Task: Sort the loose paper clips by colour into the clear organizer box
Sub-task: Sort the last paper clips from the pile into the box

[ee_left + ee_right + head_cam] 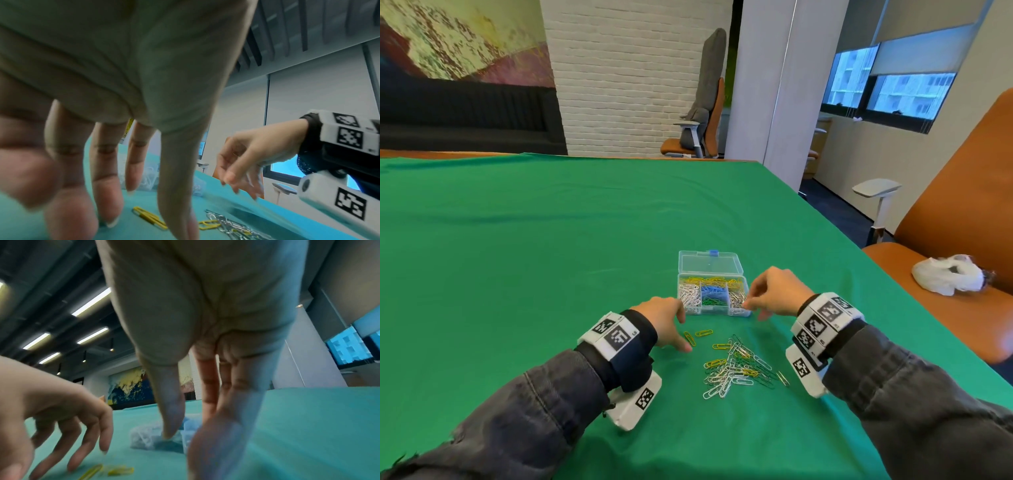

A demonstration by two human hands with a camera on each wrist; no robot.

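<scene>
Centre of frame: clear organizer box (pixel 711 297), lid open, on green bench (pixel 551 240). Loose paper clips (pixel 739 366) piled just below it. Left hand (pixel 666 320), fingers spread, nr two yellow clips (pixel 697 335). Right hand (pixel 774 293) at box's right edge; grip unclear.

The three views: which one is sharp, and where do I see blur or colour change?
Head view: sharp and evenly lit, the organizer box and loose paper clips clear, edges bent by the wide lens. Left wrist view: left hand soft, right hand blurred, cloth looks teal. Right wrist view: blurred overall, box smeared.
</scene>
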